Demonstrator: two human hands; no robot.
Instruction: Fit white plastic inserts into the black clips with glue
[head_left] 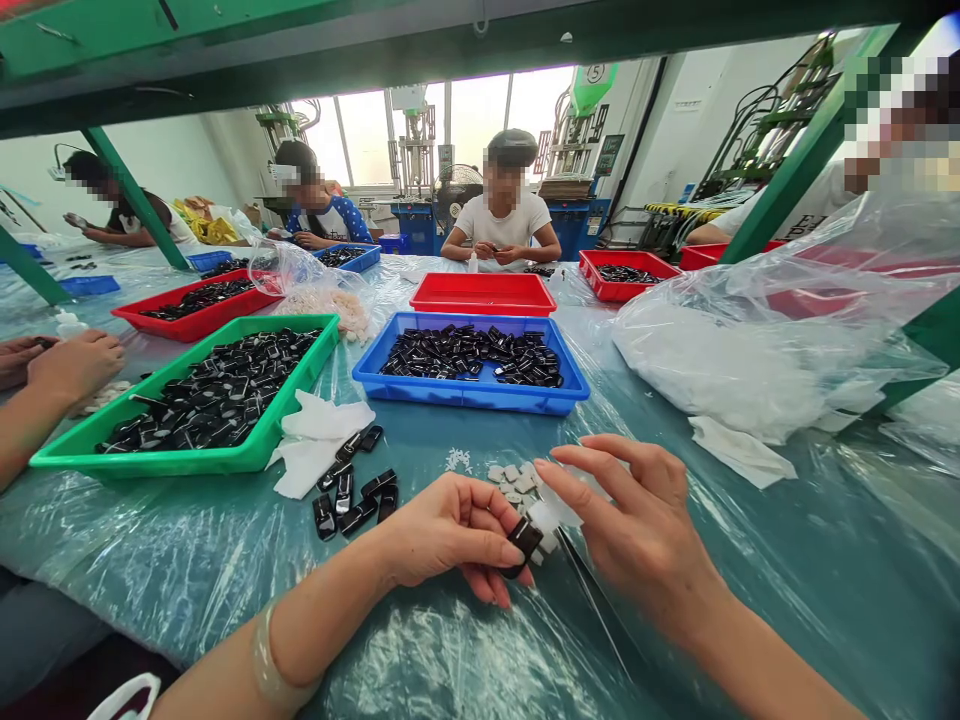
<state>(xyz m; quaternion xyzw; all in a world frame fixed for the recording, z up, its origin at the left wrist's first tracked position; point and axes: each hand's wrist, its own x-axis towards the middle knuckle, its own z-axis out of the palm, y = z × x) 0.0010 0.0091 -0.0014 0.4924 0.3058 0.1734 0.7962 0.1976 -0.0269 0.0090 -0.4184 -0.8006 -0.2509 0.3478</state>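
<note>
Pinching a glossy black plastic piece (525, 536) edgewise, the left hand (442, 530) likely feels light, slick stiffness; the half-curled right hand (649, 525) holds a translucent white bottle (553, 510).

Black pieces (343, 490): glossy, smooth, plastic-looking
Trays (472, 401): smooth plastic, slight sheen
Surface (247, 560): covered in shiny, wrinkled clear film
Bag (705, 340): thin, crinkled, glossy plastic
Tweezers (598, 603): shiny metal

Black fan (456, 194), bright windows (478, 118), green overhead beam (360, 62)
</note>
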